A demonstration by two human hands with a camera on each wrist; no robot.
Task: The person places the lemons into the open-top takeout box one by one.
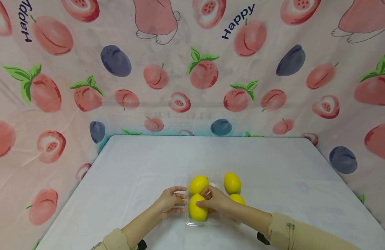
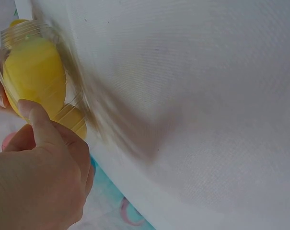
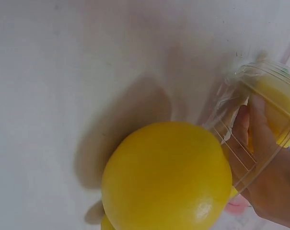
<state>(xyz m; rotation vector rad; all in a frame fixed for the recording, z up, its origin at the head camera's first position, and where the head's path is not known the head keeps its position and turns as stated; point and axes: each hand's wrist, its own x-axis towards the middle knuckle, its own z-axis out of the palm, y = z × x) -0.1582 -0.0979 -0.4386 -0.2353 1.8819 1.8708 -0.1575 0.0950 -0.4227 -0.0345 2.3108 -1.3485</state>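
Observation:
A clear plastic container (image 1: pixel 194 224) stands on the table with two yellow lemons in its left half. The right hand (image 1: pixel 215 199) reaches into it and holds the nearer lemon (image 1: pixel 197 212), thumb on top and fingers at its right side. Just behind lies the other lemon (image 1: pixel 198 184). At the container's left wall is the left hand (image 1: pixel 170 200), its fingers extended toward the plastic; the left wrist view shows the thumb (image 2: pixel 34 117) against that wall. In the right wrist view the right hand (image 3: pixel 264 143) appears through the clear side.
Right of the container lie two more lemons, a farther one (image 1: pixel 232 183) and a nearer one (image 1: pixel 237 199) partly hidden by the right forearm. A white cloth covers the table (image 1: pixel 142 159). Behind hangs a fruit-print curtain (image 1: pixel 180 76).

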